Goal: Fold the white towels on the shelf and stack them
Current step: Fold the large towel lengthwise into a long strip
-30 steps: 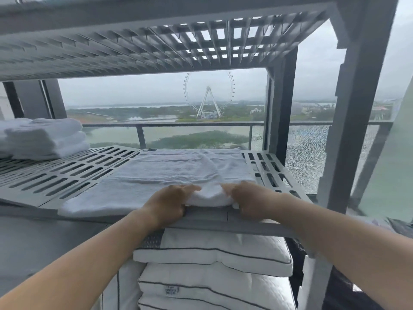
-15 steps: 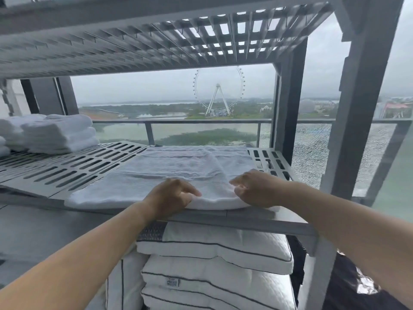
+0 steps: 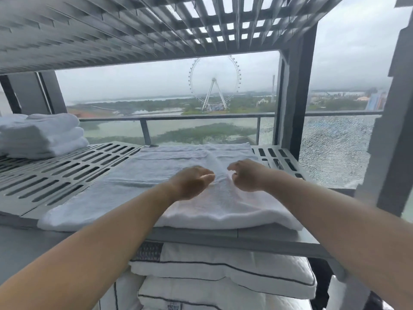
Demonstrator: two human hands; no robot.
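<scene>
A white towel [image 3: 143, 171] lies spread on the grey slotted shelf [image 3: 55, 177], and its near part is doubled over into a thick fold at the front edge. My left hand [image 3: 192, 184] and my right hand [image 3: 248, 175] sit close together over the towel's middle. Their fingers are curled and pinch the edge of the folded-over layer, and a small ridge of cloth rises between them. A stack of folded white towels [image 3: 42, 135] rests at the far left of the same shelf.
Another slotted shelf [image 3: 111, 30] hangs low overhead. Grey posts [image 3: 295, 97] stand at the back right and front right. White pillows [image 3: 223, 271] are stacked on the level below. Behind are a railing and cracked glass.
Both hands moved from the shelf's front edge toward the towel's middle, drawing the near edge over. The towel is now doubled at the front.
</scene>
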